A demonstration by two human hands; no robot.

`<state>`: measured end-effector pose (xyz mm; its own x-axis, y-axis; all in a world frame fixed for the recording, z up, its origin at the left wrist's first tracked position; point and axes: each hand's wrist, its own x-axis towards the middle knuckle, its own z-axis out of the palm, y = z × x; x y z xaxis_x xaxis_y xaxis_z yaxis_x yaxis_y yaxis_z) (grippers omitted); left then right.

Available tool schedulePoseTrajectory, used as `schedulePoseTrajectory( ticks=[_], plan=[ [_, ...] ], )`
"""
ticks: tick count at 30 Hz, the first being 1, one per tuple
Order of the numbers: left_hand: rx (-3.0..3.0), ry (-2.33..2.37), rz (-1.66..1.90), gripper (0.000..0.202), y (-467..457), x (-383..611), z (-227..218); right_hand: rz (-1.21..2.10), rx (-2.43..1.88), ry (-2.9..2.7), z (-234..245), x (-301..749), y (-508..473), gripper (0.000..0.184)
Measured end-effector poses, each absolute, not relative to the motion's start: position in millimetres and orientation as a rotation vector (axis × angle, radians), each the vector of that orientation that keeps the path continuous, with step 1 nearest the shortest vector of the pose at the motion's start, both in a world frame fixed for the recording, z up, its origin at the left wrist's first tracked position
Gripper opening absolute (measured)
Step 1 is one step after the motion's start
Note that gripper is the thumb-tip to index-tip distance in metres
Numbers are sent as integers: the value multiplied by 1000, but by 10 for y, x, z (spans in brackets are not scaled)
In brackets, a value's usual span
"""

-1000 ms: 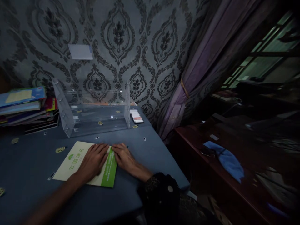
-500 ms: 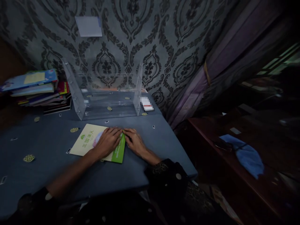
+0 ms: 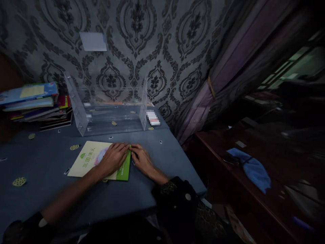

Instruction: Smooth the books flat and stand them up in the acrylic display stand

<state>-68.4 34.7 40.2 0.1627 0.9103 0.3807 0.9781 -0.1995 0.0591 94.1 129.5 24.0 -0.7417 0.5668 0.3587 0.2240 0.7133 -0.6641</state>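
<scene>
A cream and green book point(image 3: 82, 161) with green Chinese characters lies on the table, cover up. My left hand point(image 3: 113, 157) rests flat across its cover, fingers stretched out and close together. At the book's far right corner, my right hand point(image 3: 142, 160) has its fingertips and thumb drawn together on the green edge. The fingertips of both hands nearly meet there. Behind the book stands a clear acrylic rack point(image 3: 109, 130) with nothing on its shelves.
A stack of books point(image 3: 35, 101) is at the back left of the blue-clothed table point(image 3: 50, 196). A small blurred-out item point(image 3: 153, 118) lies right of the rack. A dark red desk point(image 3: 213, 152) with a blue cloth point(image 3: 254, 171) is on the right, near a tied purple curtain point(image 3: 198, 112).
The view has shifted, so the scene sits slightly lower and further left. Both hands keep nearly the same place on the book, with the right fingers still at its corner.
</scene>
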Motion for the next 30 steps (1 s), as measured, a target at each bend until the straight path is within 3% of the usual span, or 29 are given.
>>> schedulePoseTrajectory(
  ticks=[10,30],
  plan=[
    [-2056,-1885,-529,37,429,-667,262,884,-521,-2343,251,811,1372,44],
    [-2139,-1840,-628,38,481,-797,222,876,-596,-2308,169,804,1384,38]
  ],
)
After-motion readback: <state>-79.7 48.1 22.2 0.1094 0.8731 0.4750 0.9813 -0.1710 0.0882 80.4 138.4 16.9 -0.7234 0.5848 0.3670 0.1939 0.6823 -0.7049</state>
